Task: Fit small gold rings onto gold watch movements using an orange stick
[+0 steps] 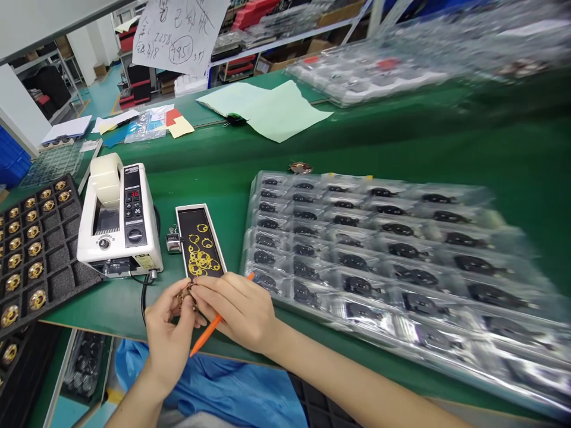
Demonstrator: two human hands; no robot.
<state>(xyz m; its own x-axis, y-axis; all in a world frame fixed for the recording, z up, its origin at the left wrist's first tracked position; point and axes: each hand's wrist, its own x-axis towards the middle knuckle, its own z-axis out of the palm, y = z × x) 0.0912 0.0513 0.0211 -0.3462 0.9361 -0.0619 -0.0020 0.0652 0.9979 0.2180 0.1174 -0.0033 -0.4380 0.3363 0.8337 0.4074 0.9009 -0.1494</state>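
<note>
My left hand is closed on a small copper-coloured metal part, largely covered by the fingers. My right hand meets it from the other side, its fingertips pinched at the part. Across the right hand's grip lies an orange pointed stick, slanting down to the left. Just beyond both hands is an open white box with a black inside, holding several yellow ring-shaped pieces. A tally counter stands against the box's left side.
A tape dispenser is at left, beside a black foam tray of gold round parts. Stacked clear plastic trays with black parts fill the right. Another coppery piece lies behind them. Green paper is farther back.
</note>
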